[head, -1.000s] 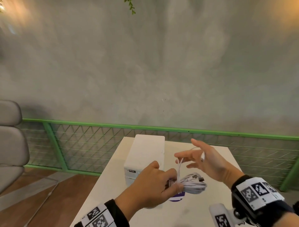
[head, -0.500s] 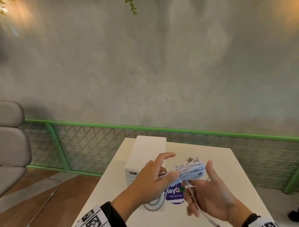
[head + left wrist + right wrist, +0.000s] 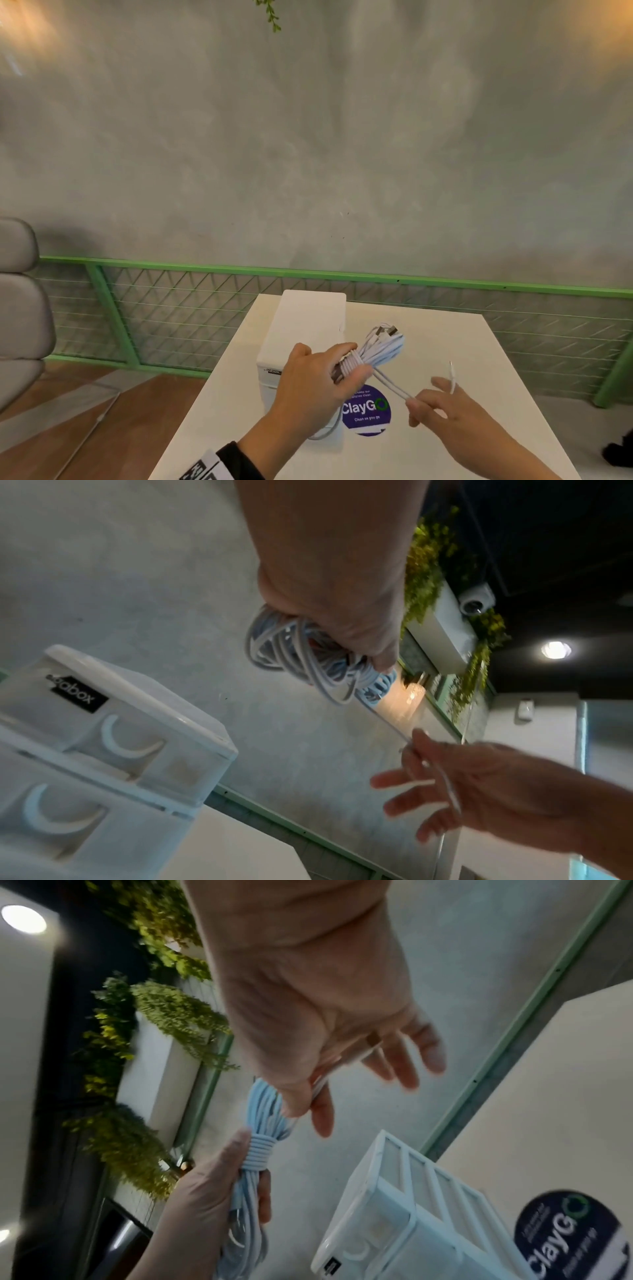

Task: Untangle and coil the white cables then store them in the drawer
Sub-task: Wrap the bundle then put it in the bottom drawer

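Note:
A bundle of coiled white cable (image 3: 378,347) (image 3: 291,653) (image 3: 258,1153), bound by several turns round its middle, is held above the table. My left hand (image 3: 317,375) (image 3: 335,593) (image 3: 219,1180) grips the bundle at the binding. A loose tail (image 3: 394,385) runs from the binding down to my right hand (image 3: 433,406) (image 3: 445,780) (image 3: 318,1031), which pinches it between thumb and forefinger while the other fingers spread. The tail's plug end (image 3: 452,368) sticks up past those fingers. A white drawer unit (image 3: 305,329) (image 3: 103,739) (image 3: 404,1199) stands just left of the hands, its drawers closed.
The cream table (image 3: 462,342) carries a round purple ClayGo sticker (image 3: 366,409) below the hands. A loop of white cable (image 3: 323,433) lies by the unit's front. A green railing (image 3: 171,270) runs behind the table and a grey chair (image 3: 20,308) stands far left.
My right hand has come round from above the bundle to below and right of it, adding a turn of cable and drawing the tail out taut. The left hand kept its grip.

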A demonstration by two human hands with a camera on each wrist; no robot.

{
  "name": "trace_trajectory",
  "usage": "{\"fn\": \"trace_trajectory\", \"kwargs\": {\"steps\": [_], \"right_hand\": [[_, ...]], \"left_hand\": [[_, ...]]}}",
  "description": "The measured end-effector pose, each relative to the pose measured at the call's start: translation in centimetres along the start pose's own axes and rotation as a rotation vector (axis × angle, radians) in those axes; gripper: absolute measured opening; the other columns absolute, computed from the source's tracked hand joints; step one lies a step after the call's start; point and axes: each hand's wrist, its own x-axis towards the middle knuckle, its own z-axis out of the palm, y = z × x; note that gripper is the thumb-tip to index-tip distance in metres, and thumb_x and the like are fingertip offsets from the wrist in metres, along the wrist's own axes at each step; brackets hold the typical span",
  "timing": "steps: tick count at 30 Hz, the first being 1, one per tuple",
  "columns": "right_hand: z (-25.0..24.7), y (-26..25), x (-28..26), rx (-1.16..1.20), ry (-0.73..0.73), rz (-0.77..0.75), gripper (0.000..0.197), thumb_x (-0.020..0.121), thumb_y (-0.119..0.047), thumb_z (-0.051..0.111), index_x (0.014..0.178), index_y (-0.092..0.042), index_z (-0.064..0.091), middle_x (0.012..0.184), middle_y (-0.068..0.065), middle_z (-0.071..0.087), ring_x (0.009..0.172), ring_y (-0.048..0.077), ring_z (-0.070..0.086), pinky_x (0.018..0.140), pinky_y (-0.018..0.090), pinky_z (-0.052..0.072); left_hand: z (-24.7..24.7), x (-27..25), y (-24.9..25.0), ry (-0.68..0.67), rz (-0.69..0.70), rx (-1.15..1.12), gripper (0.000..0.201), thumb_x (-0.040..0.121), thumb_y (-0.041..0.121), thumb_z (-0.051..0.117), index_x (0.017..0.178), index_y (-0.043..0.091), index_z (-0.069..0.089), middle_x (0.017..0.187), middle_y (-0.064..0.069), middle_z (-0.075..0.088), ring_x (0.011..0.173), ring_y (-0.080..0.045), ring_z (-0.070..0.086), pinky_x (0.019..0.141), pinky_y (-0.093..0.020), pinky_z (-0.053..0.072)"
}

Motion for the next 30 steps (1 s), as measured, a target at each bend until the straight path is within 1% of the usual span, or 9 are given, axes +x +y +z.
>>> {"fn": "trace_trajectory", "kwargs": {"steps": [2, 4, 6, 9, 16, 19, 22, 25, 30], "right_hand": [[-0.1, -0.7, -0.4, 0.006, -0.003, 0.008, 0.049, 0.064, -0.074, 0.03, 0.061, -0.034, 0.058, 0.092, -0.014, 0.058, 0.092, -0.003, 0.051, 0.071, 0.013, 0.038], [0.0, -1.1, -0.7, 0.074, -0.024, 0.015, 0.043, 0.081, -0.061, 0.04, 0.061, -0.027, 0.058, 0.063, -0.011, 0.063, 0.061, -0.002, 0.056, 0.057, 0.01, 0.039], [0.2, -1.8, -1.2, 0.159, -0.041, 0.009, 0.042, 0.091, -0.043, 0.046, 0.058, -0.021, 0.058, 0.045, -0.008, 0.06, 0.042, 0.001, 0.049, 0.049, 0.012, 0.038], [0.6, -2.6, -1.3, 0.167, -0.006, -0.059, 0.043, 0.093, -0.036, 0.046, 0.054, -0.023, 0.057, 0.037, -0.006, 0.052, 0.038, 0.002, 0.044, 0.049, 0.013, 0.036], [1.6, -4.5, -0.7, 0.122, 0.027, -0.13, 0.05, 0.096, -0.026, 0.04, 0.049, -0.034, 0.052, 0.051, -0.009, 0.05, 0.059, 0.003, 0.043, 0.053, 0.009, 0.036], [1.0, -6.2, -0.4, 0.203, -0.048, -0.093, 0.036, 0.094, -0.03, 0.037, 0.076, -0.016, 0.064, 0.05, -0.015, 0.047, 0.05, 0.0, 0.038, 0.052, 0.009, 0.031], [-1.0, -6.9, 0.0, 0.523, -0.234, 0.016, 0.051, 0.097, -0.045, 0.031, 0.09, -0.006, 0.063, 0.043, 0.006, 0.052, 0.028, 0.011, 0.027, 0.035, 0.017, 0.022], [-2.5, -7.0, 0.4, 0.52, -0.37, 0.04, 0.076, 0.085, -0.068, 0.017, 0.103, -0.008, 0.06, 0.054, 0.014, 0.062, 0.025, 0.01, 0.023, 0.033, 0.016, 0.021], [-2.2, -8.6, 0.4, 0.28, -0.323, 0.104, 0.072, 0.084, -0.07, 0.02, 0.089, -0.009, 0.059, 0.042, 0.004, 0.056, 0.027, 0.008, 0.022, 0.035, 0.018, 0.02]], "left_hand": [[0.2, 0.0, 0.0, 0.005, 0.013, 0.077, 0.064, 0.084, 0.069, 0.033, 0.135, 0.032, 0.044, 0.115, 0.01, 0.066, 0.072, 0.009, 0.03, 0.072, -0.006, 0.025], [0.8, 0.0, -0.6, 0.012, 0.039, 0.154, 0.065, 0.083, 0.07, 0.032, 0.135, 0.033, 0.044, 0.112, 0.01, 0.068, 0.074, 0.002, 0.038, 0.074, -0.011, 0.023], [0.9, 0.2, -1.1, 0.037, 0.111, 0.31, 0.057, 0.083, 0.069, 0.034, 0.121, 0.034, 0.058, 0.088, 0.013, 0.073, 0.067, -0.002, 0.047, 0.074, -0.017, 0.02], [2.7, 0.2, -1.5, -0.109, 0.152, 0.435, 0.047, 0.075, 0.066, 0.038, 0.087, 0.034, 0.07, 0.047, 0.015, 0.062, 0.042, 0.001, 0.05, 0.07, -0.023, 0.024], [3.8, -0.2, -0.6, -0.085, 0.246, 0.463, 0.032, 0.07, 0.06, 0.037, 0.063, 0.035, 0.057, 0.039, 0.014, 0.054, 0.034, -0.004, 0.042, 0.065, -0.021, 0.021], [4.0, -0.5, 0.0, -0.024, 0.288, 0.432, 0.031, 0.071, 0.055, 0.044, 0.054, 0.029, 0.04, 0.037, 0.011, 0.051, 0.035, -0.01, 0.036, 0.066, -0.021, 0.024], [3.6, -0.5, -0.1, 0.014, 0.228, 0.409, 0.028, 0.077, 0.06, 0.044, 0.085, 0.035, 0.055, 0.04, 0.006, 0.056, 0.039, -0.011, 0.043, 0.066, -0.024, 0.024], [2.9, -0.9, -0.1, 0.026, 0.179, 0.348, 0.052, 0.085, 0.063, 0.029, 0.124, 0.037, 0.051, 0.069, 0.0, 0.071, 0.06, -0.014, 0.054, 0.078, -0.027, 0.026], [2.8, -1.2, 0.6, -0.051, 0.086, 0.285, 0.072, 0.083, 0.072, 0.014, 0.122, 0.03, 0.057, 0.085, -0.001, 0.073, 0.066, -0.016, 0.046, 0.081, -0.027, 0.021]]}}
